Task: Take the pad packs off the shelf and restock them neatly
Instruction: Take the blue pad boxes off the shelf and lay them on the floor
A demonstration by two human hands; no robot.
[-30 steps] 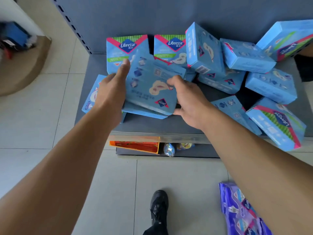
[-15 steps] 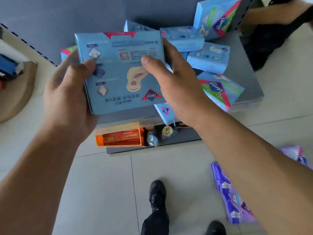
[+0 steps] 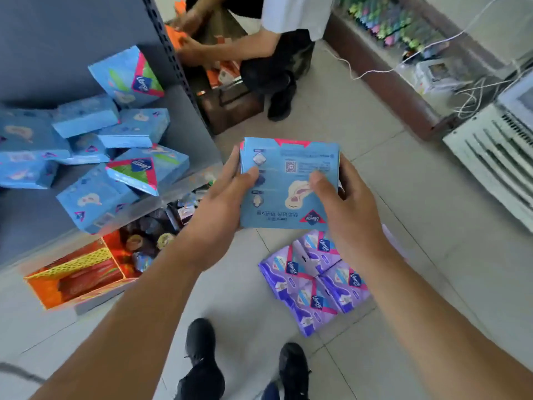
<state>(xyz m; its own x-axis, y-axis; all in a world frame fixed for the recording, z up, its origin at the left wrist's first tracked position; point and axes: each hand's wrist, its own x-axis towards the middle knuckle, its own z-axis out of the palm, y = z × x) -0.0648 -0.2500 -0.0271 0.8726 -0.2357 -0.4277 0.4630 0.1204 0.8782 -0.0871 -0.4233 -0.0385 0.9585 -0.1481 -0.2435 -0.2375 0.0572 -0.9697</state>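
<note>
I hold a small stack of blue pad packs (image 3: 288, 186) out over the floor, to the right of the shelf. My left hand (image 3: 222, 203) grips the stack's left edge with the thumb on its printed face. My right hand (image 3: 343, 209) grips the right edge the same way. Several more blue pad packs (image 3: 115, 157) lie jumbled on the grey shelf (image 3: 187, 131) at the left. Purple pad packs (image 3: 314, 278) lie flat on the tiled floor just below my hands.
An orange display box (image 3: 75, 275) and small snack items sit on the lower shelf. Another person (image 3: 259, 47) crouches beyond the shelf end with orange packs. A counter, cables and a white louvred unit (image 3: 490, 157) line the right side. My shoes (image 3: 202, 359) stand on the tiles.
The stack of blue packs has been lifted off the shelf and carried right, out over the floor above the purple packs. My view has swung right with it.
</note>
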